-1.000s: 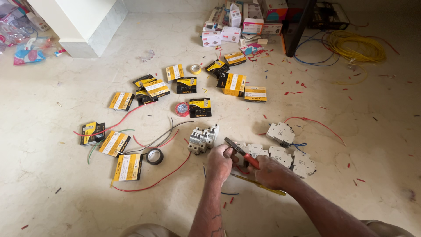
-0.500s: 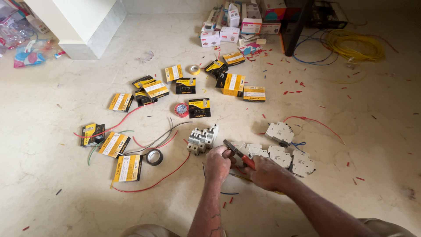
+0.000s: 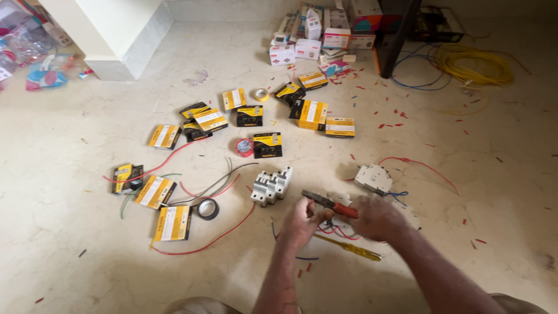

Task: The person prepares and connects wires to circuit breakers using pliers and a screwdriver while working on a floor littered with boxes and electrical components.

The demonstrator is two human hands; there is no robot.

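Bare cream stone floor (image 3: 87,261) lies open near left; yellow-black cardboard boxes (image 3: 174,192) crowd farther left; right hand (image 3: 378,218) grips red-handled metal pliers (image 3: 328,203) at centre; left hand (image 3: 302,221) pinches thin red wire (image 3: 337,232) beneath the pliers.

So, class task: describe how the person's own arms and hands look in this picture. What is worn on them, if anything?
Both forearms are bare to the bottom edge of the picture: no sleeves show. The left hand and right hand wear no gloves, and no watch, bracelet or ring can be made out. There is visible hair along both forearms. The fingers are too small in the picture to tell finer marks.
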